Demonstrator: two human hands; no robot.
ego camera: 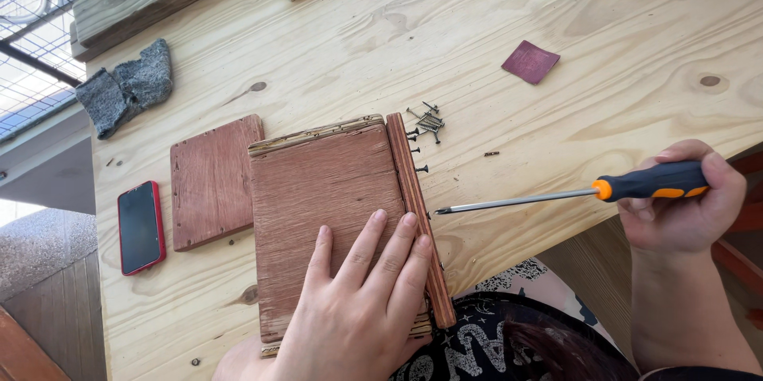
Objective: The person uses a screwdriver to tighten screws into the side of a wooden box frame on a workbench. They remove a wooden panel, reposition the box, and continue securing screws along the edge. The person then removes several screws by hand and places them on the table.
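- Pale pine workbench [556, 23], knotty and unfinished, fills the view; beyond its far left edge show a wire grille and a lower stone ledge.
- At the near edge lies a reddish plywood box [326, 214], coarse-grained, its layered edges exposed. A narrow side strip [413, 190] stands on edge along its right side, with screws [420, 168] sticking out part-driven.
- Left hand [362, 301] rests flat on the box, fingers spread and released, apparently pressing it down so it cannot slide.
- Right hand [683, 206] is clenched round the black-and-orange handle of a screwdriver [556, 194]; the steel shaft lies nearly level, its tip just beside the strip, in line with the side screws.
- A small heap of dark loose screws [429, 121] lies just beyond the strip, within easy reach.
- Left of the box lies a separate reddish panel [214, 182], then a red-cased phone [141, 227].
- Farther off: grey gloves [127, 87] at far left, a maroon sandpaper square [530, 61] at far right.
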